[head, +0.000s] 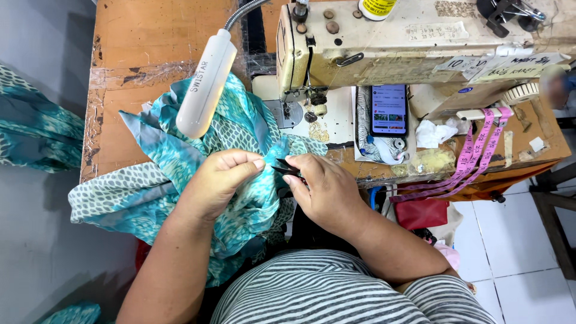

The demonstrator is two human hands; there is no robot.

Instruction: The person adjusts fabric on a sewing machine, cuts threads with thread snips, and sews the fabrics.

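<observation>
My left hand [223, 180] pinches a fold of teal patterned fabric [180, 174] between thumb and fingers, near the table's front edge. My right hand [321, 189] grips small black thread snips [283, 169], their tips pointing left toward the pinched spot. The two hands almost touch over the cloth. The fabric spreads left across the wooden table and hangs over its front edge into my lap. Behind the hands stands a cream sewing machine [420, 42], its needle area [312, 105] just beyond the cloth.
A white gooseneck lamp [205, 84] hangs over the fabric. A phone [389, 110] with a lit screen lies under the machine arm. A pink measuring tape [477, 159] drapes off the wooden table [138, 42] at right. More teal cloth [30, 126] lies on the floor at left.
</observation>
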